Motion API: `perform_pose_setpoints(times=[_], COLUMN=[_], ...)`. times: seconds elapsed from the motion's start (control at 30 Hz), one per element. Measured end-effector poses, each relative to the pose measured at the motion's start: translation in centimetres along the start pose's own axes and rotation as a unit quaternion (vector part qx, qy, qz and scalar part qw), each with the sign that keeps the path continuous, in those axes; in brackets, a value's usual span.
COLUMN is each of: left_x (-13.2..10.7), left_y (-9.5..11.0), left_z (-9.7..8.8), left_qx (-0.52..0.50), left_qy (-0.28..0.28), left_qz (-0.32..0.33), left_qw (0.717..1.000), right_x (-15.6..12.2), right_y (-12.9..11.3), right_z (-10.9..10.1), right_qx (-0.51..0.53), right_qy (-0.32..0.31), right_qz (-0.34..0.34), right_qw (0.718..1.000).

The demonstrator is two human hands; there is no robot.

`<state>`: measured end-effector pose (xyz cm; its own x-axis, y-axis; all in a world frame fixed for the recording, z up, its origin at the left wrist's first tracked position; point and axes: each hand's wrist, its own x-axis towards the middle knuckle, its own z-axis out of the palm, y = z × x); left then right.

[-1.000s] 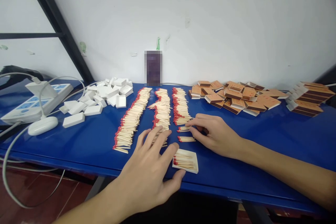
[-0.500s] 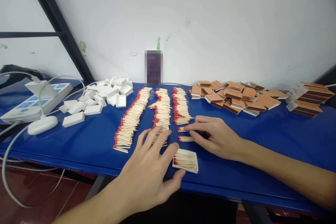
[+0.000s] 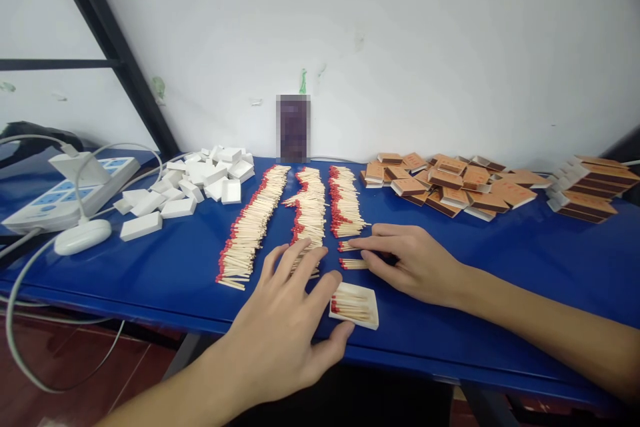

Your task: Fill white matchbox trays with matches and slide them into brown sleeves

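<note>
My left hand (image 3: 285, 320) lies flat on the blue table (image 3: 165, 267), fingers spread, its thumb and forefinger touching the left side of a small white tray (image 3: 354, 305) that holds a few red-tipped matches. My right hand (image 3: 407, 260) rests just beyond the tray, its fingertips on two small bunches of loose matches (image 3: 353, 263) at the near end of the right-hand row. Three long rows of matches (image 3: 305, 210) run away from me between the hands and the wall.
A heap of empty white inner trays (image 3: 193, 183) lies at the back left, beside a power strip (image 3: 65, 193) with cables. Orange-brown matchbox sleeves (image 3: 445, 187) are piled at the back right, with a neat stack (image 3: 590, 193) at the far right. The table's front edge is close to my left wrist.
My right hand's fingers have slid slightly left along the loose matches. The left hand and the tray stay where they were.
</note>
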<state>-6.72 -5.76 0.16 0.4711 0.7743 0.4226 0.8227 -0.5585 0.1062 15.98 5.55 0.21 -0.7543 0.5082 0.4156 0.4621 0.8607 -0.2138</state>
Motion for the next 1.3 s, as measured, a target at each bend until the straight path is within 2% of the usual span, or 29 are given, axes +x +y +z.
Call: perform_pose_setpoints(times=[0.27,0.5,0.73,1.3], left_x=[0.06,0.06,0.07,0.03], left_y=[-0.02,-0.01,-0.04,0.03], left_z=[0.01,-0.09,-0.10,-0.12], left_qx=[0.000,-0.001,-0.003,-0.009], left_qy=[-0.003,0.004,0.001,0.012], left_qz=[-0.002,0.000,-0.001,-0.006], left_qw=[1.000,1.000,1.000,1.000], right_x=[-0.04,0.12,0.11,0.31], right_y=[-0.09,-0.11,-0.01,-0.03], right_z=[0.00,-0.09,0.04,0.01], right_qx=[-0.013,0.019,0.021,0.038], right_qy=[-0.012,-0.022,0.004,-0.017], right_qz=[0.000,0.007,0.007,0.027], right_qw=[1.000,1.000,1.000,0.999])
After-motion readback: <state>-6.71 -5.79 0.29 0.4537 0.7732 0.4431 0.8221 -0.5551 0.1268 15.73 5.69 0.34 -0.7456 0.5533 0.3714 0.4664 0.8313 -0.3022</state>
